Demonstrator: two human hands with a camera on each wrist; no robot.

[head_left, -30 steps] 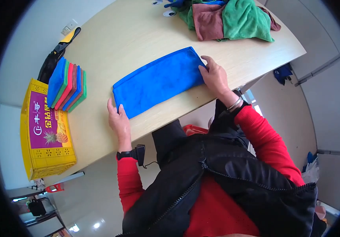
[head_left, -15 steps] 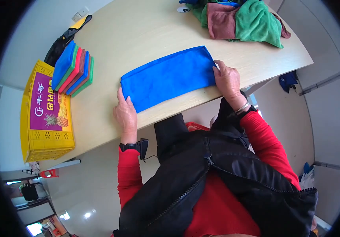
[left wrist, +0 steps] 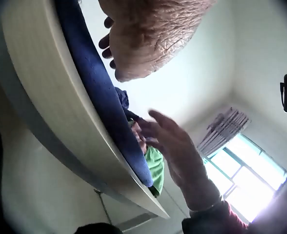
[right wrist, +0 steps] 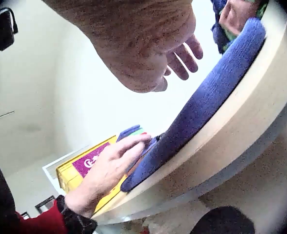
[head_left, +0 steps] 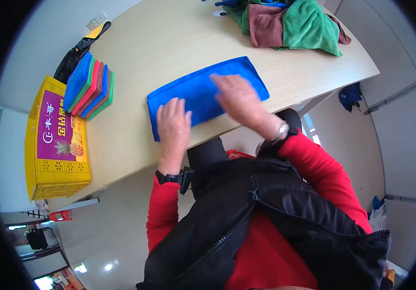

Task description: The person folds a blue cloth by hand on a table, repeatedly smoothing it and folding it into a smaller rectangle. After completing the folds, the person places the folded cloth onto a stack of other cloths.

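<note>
A blue towel [head_left: 200,92], folded into a long rectangle, lies flat along the front of the table. My left hand [head_left: 174,124] is over its left part with the fingers extended and holds nothing. Above the towel's middle is my right hand [head_left: 241,100], slightly blurred, its fingers stretched out to the left. In the right wrist view a gap shows between the right hand's fingers [right wrist: 185,61] and the towel [right wrist: 197,107]. The left wrist view also shows the right hand [left wrist: 175,151] raised over the towel's far end.
At the left, folded towels [head_left: 89,87] in several colours stand in a row beside a yellow carton [head_left: 58,140] with a pineapple picture. A loose heap of green, brown and blue cloths [head_left: 295,26] lies at the back right. The table's front edge [head_left: 309,99] runs close below the towel.
Both hands have let go of the towel's short ends and moved inward over it, the right hand farther. The towel stays in about the same place on the table.
</note>
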